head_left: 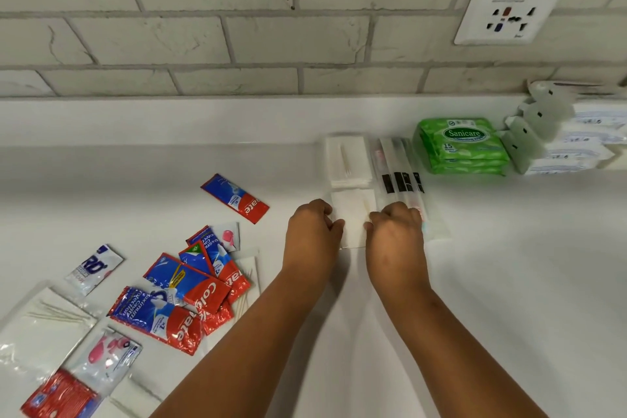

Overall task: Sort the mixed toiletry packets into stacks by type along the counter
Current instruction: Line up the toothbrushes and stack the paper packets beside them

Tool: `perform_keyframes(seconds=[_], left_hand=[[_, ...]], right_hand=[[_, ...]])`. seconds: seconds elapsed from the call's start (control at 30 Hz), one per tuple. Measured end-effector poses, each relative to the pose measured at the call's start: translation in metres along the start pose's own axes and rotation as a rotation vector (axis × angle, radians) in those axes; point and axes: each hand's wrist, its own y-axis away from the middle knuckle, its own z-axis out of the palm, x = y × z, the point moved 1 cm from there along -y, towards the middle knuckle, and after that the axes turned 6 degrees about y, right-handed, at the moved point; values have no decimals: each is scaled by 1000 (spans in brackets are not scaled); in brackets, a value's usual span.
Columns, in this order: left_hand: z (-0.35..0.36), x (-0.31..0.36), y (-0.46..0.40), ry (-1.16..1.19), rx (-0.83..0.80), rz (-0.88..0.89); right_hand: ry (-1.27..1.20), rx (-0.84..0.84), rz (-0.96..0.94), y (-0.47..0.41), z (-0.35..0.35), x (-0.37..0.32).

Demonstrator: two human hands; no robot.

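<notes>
Toothpaste sachets [190, 295] left of hands

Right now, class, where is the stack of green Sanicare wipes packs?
In the head view, the green Sanicare wipes packs sit far right on the counter, between the clear toothbrush packets and the white packets.
</notes>
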Motion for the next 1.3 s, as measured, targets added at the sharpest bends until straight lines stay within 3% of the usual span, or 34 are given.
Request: perform_keyframes(seconds=[0.23,0.37,0.47,0.53,0.77,0.97,1.3], left_hand=[[-45,-7,27,-73,81,125],[-90,-35,43,-305,115,173],[-117,-59,57,-467,62,140],[-131,-74,68,-518,12,131],[-148,-112,88,-585,-159,151],[-148,-123,87,-634,-196,161],[-149,-128,86,-622,-195,213]], right_hand=[[-170,46,-59,13,-22,-14],[-359,-228,-31,36,-38,-46],[-404,-449,-28,57,-42,-73],[-410,-509,-24,73,-42,-89],[-221,-487,3,106,-39,-121],[-176,-482,29,109,-38,-131],[-487,-474,253,104,-34,-125]])
